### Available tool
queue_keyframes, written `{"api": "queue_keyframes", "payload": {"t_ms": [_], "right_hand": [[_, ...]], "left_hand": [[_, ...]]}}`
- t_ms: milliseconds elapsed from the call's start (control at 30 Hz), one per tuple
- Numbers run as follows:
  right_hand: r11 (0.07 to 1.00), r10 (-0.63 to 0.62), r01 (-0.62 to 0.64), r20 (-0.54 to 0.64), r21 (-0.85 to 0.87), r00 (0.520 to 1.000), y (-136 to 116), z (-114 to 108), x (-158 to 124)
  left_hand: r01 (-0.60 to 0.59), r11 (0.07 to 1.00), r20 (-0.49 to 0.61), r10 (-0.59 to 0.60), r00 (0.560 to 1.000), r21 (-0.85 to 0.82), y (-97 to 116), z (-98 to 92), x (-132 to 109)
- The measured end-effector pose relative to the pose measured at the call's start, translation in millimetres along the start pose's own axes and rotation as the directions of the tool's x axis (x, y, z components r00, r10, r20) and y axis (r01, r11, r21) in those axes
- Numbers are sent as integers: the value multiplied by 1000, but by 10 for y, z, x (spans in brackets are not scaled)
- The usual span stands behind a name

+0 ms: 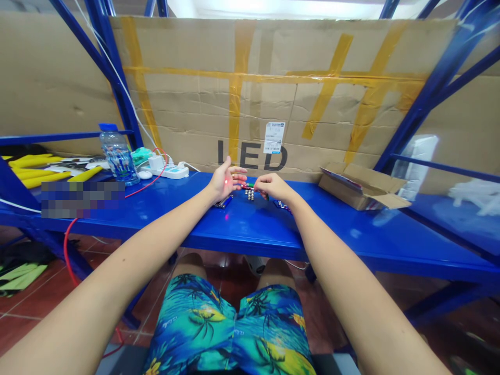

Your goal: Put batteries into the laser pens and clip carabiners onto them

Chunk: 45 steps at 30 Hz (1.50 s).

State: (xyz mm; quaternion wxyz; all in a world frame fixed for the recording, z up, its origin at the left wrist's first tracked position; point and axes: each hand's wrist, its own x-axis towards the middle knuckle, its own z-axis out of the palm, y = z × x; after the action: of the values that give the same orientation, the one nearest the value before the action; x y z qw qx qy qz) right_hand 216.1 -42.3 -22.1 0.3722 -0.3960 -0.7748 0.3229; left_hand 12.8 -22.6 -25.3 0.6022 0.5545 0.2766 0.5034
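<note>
My left hand [227, 179] is raised palm-up over the blue shelf [175, 213], fingers spread, with a red light dot on the palm. My right hand [272, 186] is closed on a small slim pen-like item [247, 186] with red and green on it, pointed at the left palm. Under the hands a cluster of small batteries [249, 194] stands on the shelf. Dark slim items [223, 202] lie by the left wrist. More small pieces [282, 205] lie beside the right wrist.
An open cardboard box [361, 186] sits to the right. On the left are a water bottle [118, 156], a white power strip [169, 170] with a red cable, and yellow pieces [35, 169]. A taped cardboard sheet [273, 94] backs the shelf.
</note>
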Motion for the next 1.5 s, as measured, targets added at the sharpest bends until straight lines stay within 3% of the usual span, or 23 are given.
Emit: {"api": "queue_keyframes", "payload": {"t_ms": [500,767,900,967,1133,1267,1500], "right_hand": [[999,39,-39,9,-11,999,-34,9,-14],[999,-6,7,-4,33,1000,6,-8,6],[1000,-4,4,-3,11,1000,16,-3,38],[1000,9,-8,5,-14,1000,41,-6,83],[998,23,-20,40,-62,999,182,-128,235],[997,38,-43,-63,-69,997,346,-278,366],[961,78,-128,-203,-246,976,577,-312,659]], "left_hand": [[-1,1000,10,0,1000,32,15,13,-4],[-4,1000,52,3,999,15,20,24,-16],[-52,992,71,44,996,118,-21,40,16],[-125,951,101,100,990,282,-26,31,60],[-267,737,189,190,963,621,92,-60,278],[-302,611,194,238,952,731,190,-111,523],[-255,538,146,237,961,804,100,-148,918]]}}
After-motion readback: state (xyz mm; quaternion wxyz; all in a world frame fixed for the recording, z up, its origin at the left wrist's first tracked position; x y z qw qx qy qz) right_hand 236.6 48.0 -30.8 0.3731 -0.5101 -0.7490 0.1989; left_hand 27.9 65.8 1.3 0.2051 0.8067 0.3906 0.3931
